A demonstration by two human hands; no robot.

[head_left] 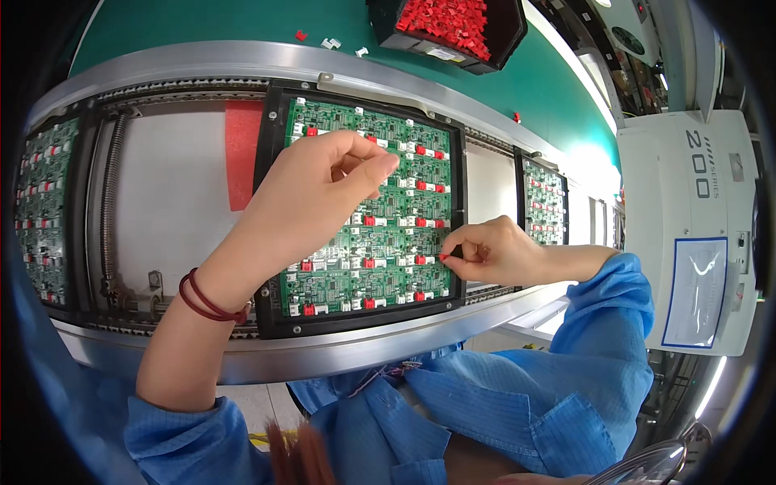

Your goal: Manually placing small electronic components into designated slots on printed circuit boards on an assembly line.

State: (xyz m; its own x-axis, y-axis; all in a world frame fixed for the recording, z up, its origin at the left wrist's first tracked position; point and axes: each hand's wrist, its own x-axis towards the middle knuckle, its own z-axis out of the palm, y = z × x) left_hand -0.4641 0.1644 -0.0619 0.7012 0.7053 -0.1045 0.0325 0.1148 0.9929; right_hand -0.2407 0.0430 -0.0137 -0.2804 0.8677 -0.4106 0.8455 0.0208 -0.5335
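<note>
A black-framed panel of green circuit boards (339, 287) lies in front of me, with rows of small white and red connectors. Over its upper left part hovers my left hand (319, 182), thumb and fingers closed together; whatever they hold, if anything, is hidden. At the panel's right edge my right hand (497, 252) pinches a small red connector (444, 257) between thumb and forefinger. Whether that connector touches the board I cannot tell.
The panel rests on a conveyor with metal rails (242, 356). More panels stand left (48, 210) and right (546, 202). Beyond, a black bin (396, 39) of red connectors and a few loose connectors (330, 44) lie on a green surface. A white machine (687, 202) stands at right.
</note>
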